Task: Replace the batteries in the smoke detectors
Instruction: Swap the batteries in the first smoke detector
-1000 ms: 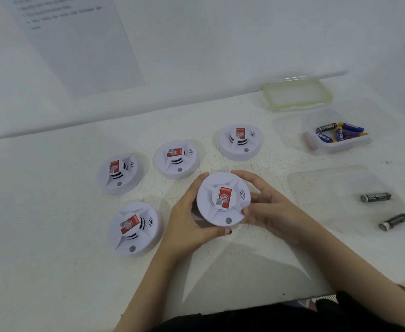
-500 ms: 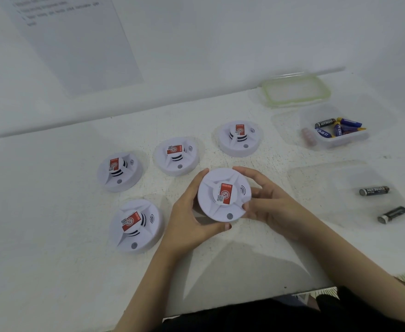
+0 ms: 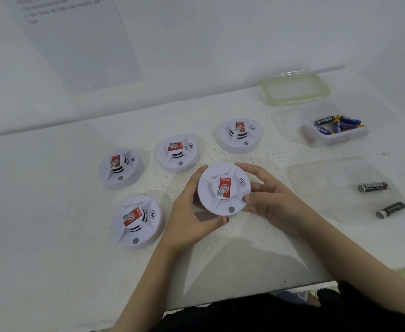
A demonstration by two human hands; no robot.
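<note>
Between both palms, smoke detector (image 3: 223,189), left hand (image 3: 189,216) and right hand (image 3: 272,200) gripping its rim

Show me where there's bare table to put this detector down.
Widest bare table lies left of the front-left detector; another patch runs from the held detector to the near edge. Crowded: the three detectors behind it, and the battery tub and tray on the right.
</note>
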